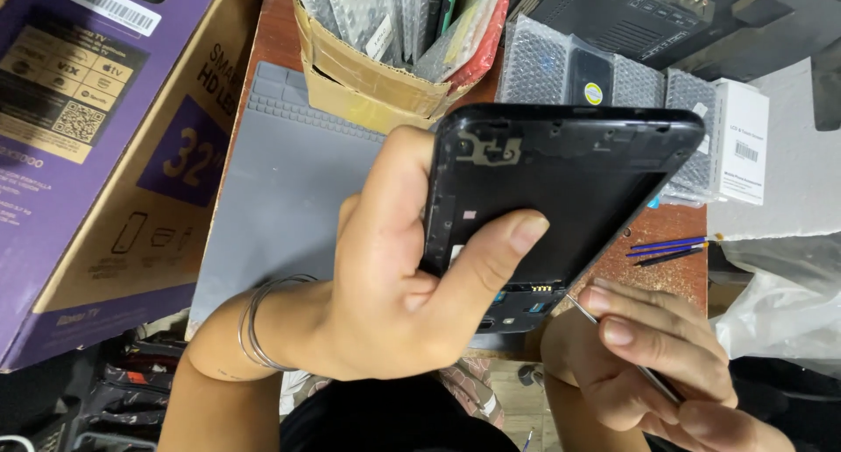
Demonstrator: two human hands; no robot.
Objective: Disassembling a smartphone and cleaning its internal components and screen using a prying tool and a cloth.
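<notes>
The left hand (394, 286) holds a black phone frame (561, 207) up in the air, over the gray mat (289, 189) and the edge of the table (674, 242). The thumb presses on the open inside of the frame and the other fingers wrap around behind it, so the grip is tight. The inside faces up, and small holes and a gold patch show near the top corner.

The right hand (639, 356) pinches a thin metal tool (613, 347) between thumb and fingers. The tip of the tool is close to the bottom edge of the frame, where small blue and gold parts sit. I cannot tell if the tip touches them.

This looks like the poking or prying step on the bottom end of the phone. The next move probably needs a steady left hand and a soft, small push with the tip, because those parts look little and easy to bend.

Now the count. There is one phone frame and one metal tool. Two thin bracelets (258, 325) ring the left wrist. Three thin sticks (666, 249), two blue and one dark, lie on the table. One brown box (368, 88) holds many bubble wrap bags. One big purple box (96, 154) leans at the left. One small white box (740, 141) stands at the right.
</notes>
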